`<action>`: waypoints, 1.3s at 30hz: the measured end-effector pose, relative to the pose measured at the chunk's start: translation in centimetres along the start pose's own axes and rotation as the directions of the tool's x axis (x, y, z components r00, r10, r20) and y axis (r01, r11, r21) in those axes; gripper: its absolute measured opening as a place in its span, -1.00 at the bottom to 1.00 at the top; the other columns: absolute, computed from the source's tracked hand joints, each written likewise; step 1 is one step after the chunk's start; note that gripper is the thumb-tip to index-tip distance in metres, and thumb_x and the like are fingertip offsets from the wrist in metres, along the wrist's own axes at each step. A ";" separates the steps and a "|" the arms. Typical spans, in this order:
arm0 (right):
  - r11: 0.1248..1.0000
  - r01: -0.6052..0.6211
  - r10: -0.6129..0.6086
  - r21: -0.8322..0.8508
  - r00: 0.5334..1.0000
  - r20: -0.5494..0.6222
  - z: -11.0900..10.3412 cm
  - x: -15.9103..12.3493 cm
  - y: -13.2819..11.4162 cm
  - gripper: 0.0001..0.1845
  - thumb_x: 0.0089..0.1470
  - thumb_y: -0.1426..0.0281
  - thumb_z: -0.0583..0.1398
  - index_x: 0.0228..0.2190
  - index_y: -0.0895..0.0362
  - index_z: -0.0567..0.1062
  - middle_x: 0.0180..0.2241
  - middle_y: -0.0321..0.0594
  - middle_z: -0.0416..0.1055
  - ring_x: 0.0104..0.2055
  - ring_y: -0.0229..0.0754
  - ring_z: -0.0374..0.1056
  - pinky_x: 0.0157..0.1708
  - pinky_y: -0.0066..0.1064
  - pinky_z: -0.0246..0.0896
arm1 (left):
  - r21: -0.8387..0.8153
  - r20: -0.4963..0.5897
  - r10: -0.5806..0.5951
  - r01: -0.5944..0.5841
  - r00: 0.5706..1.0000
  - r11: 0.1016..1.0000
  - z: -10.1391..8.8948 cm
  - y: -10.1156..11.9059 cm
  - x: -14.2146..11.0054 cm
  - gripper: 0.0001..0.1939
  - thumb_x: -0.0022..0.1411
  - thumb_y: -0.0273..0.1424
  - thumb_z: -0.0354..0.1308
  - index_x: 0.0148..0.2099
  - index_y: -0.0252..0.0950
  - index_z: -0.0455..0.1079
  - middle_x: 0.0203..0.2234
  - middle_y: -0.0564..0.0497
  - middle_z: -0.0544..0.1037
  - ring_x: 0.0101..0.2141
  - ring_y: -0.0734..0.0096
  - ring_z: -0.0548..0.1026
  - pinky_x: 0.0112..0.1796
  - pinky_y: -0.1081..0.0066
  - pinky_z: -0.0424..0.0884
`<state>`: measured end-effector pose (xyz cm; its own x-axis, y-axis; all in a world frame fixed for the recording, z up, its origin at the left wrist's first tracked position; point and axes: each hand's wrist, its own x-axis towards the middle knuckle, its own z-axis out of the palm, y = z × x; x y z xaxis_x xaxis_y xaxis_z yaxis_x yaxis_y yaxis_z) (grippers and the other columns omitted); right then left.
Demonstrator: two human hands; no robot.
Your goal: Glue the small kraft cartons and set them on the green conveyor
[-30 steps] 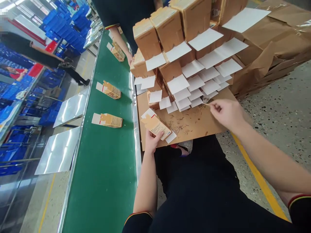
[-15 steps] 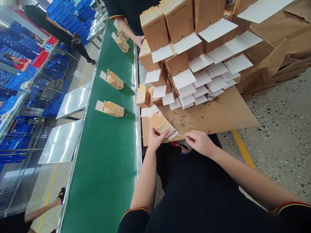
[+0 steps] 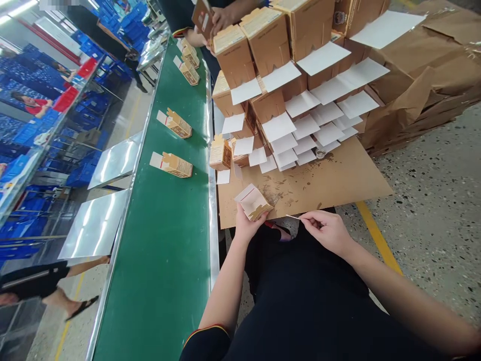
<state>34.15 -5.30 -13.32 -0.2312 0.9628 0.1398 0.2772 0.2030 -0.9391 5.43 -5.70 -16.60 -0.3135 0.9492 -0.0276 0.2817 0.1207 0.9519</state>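
Note:
My left hand (image 3: 246, 226) grips a small tan carton (image 3: 253, 201) with a white flap and a red stripe, held at the near edge of a brown cardboard sheet (image 3: 338, 178). My right hand (image 3: 326, 229) is closed in a pinch on a thin sliver (image 3: 293, 216), too small to name, just right of the carton. Behind them stands a pile of tan cartons with white flaps (image 3: 285, 90). One small carton (image 3: 221, 153) stands alone at the pile's left foot.
A green conveyor belt (image 3: 165, 240) runs along my left and carries several cartons, the nearest (image 3: 176, 164). Another person's hands (image 3: 220, 20) work at the pile's far end. Brown paper bundles (image 3: 432, 75) lie at the right. Blue crates line the far left.
My right hand came back from the pile's base to beside the carton, pinching a thin sliver. My left hand turned the carton end-on. The other person's hands rose to the pile's top.

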 end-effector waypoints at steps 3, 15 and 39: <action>0.999 -0.041 0.042 0.015 0.999 -0.027 -0.4 -0.2 0.3 -0.65 0.38 0.12 0.33 -0.35 0.05 0.74 -0.48 -0.22 0.60 -0.51 -0.21 0.44 -0.48 -0.39 0.42 | 0.011 -0.157 -0.014 0.016 0.987 1.000 -2.8 -0.5 0.5 -0.19 -0.13 -0.09 0.75 0.10 -0.21 0.50 0.01 -0.27 0.72 0.01 -0.17 0.75 0.11 -0.14 0.69; 0.992 -0.124 0.125 0.034 0.992 -0.032 -1.3 1.5 1.9 -0.51 0.30 -0.12 0.40 -0.35 0.04 0.75 -0.54 -0.24 0.52 -0.57 -0.21 0.40 -0.51 -0.36 0.48 | 0.127 -0.664 0.025 0.080 0.747 0.989 -20.9 -5.6 3.6 0.05 -0.10 -0.19 0.72 0.32 -0.18 0.23 0.21 -0.28 0.60 0.29 -0.14 0.63 0.33 -0.12 0.55; 0.965 -0.258 0.256 0.040 0.903 -0.345 -5.9 2.3 0.9 -0.51 -0.06 -0.18 0.49 -0.47 -0.02 0.77 -0.60 -0.13 0.52 -0.68 -0.07 0.38 -0.71 -0.24 0.42 | 0.142 -0.426 0.020 0.045 0.905 0.989 -12.6 5.3 19.0 -0.57 0.43 -0.12 0.28 0.22 -0.21 0.46 0.07 -0.13 0.60 0.18 0.16 0.57 0.26 0.24 0.45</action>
<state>39.40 -1.84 -12.00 0.1837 0.9830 -0.0060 0.2900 -0.0601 -0.9551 -10.49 9.25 -8.25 -0.6639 0.7374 0.1242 0.3930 0.2028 0.8969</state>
